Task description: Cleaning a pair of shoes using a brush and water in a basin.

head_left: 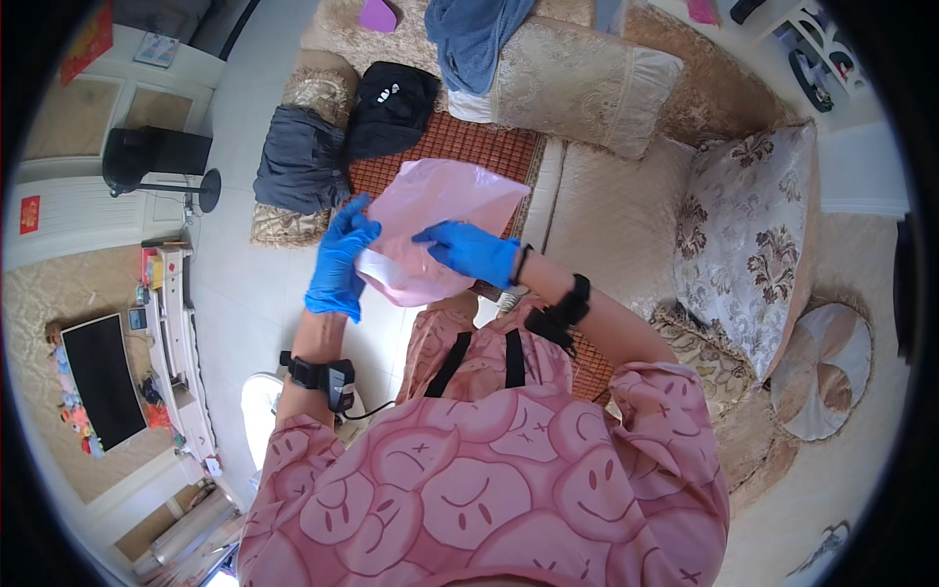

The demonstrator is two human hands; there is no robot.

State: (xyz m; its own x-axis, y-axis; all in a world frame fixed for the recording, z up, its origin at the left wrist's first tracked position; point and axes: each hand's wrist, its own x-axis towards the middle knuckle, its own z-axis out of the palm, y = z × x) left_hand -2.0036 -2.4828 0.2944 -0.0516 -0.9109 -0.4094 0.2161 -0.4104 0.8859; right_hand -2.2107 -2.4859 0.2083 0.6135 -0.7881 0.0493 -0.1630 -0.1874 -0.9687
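Observation:
A thin pink plastic bag (445,192) spreads in front of me, over the edge of a woven red-brown seat mat. My left hand (342,259), in a blue glove, is closed on the bag's left edge. A whitish patch (380,268) shows at the bag's lower left, beside that hand. Across the middle of the bag lies my right hand (474,252), also gloved in blue. Its fingers point left and are bent against the plastic, closed on a fold of it as far as I can see. Its fingertips are partly hidden.
Dark folded clothes (301,159), a black garment (393,110) and a blue-grey towel (471,44) lie on the sofa (611,210). A patterned cushion (748,235) stands at right. A black stand fan (156,157) and a television (103,382) are at left; a white stool (259,411) is nearby.

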